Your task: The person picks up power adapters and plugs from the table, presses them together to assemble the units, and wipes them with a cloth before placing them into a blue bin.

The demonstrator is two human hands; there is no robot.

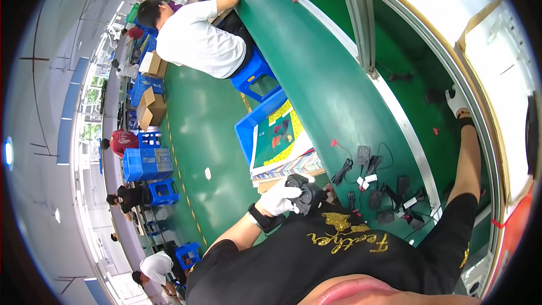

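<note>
head: left hand in a white glove, fingers wrapped around a dark grey device held at the near edge of the green table | right hand gloved, stretched far across the table, fingers seemingly curled, grip cannot be told | black adapters with cords lie just right of the device | blue crate sits beside the table

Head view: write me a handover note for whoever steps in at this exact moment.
Left hand, white-gloved, holds a dark grey bundle close to the body at the green bench's near edge.
Right hand, also gloved, reaches far across the bench toward its pale far rail; whether it grips anything cannot be told.
Black power adapters with coiled cords lie loose on the bench, unsorted.
A blue crate of flat printed cartons stands by the left side.
</note>
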